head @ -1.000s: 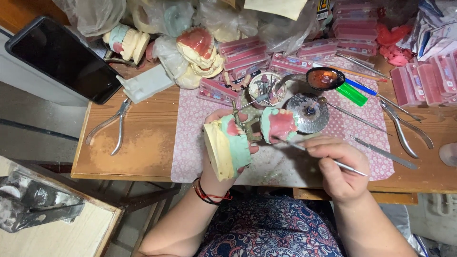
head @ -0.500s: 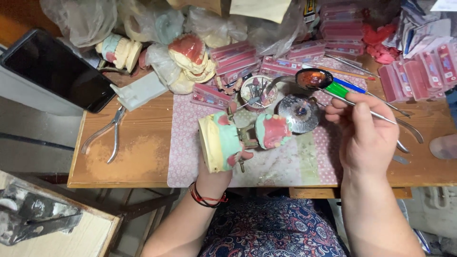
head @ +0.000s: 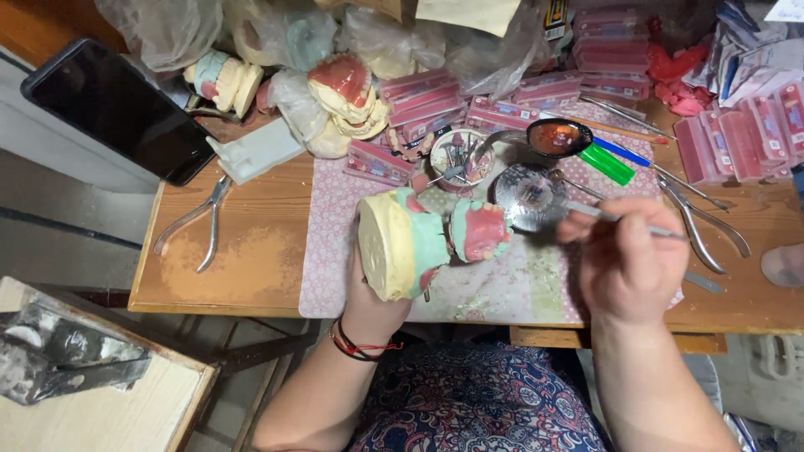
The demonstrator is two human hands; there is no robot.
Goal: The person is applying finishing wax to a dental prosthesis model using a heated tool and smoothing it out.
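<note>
The plaster dental model [head: 412, 244] with its pink wax gums sits gripped in the left hand [head: 368, 301] above the front edge of the surface [head: 243, 268], much as it was a second ago. The right hand [head: 624, 264], closed around a thin metal tool [head: 624, 219], has come back from the spoon [head: 548, 136] near the back edge. The tool's tip now lies over the small round metal dish [head: 528, 194] just beside the model.
</note>
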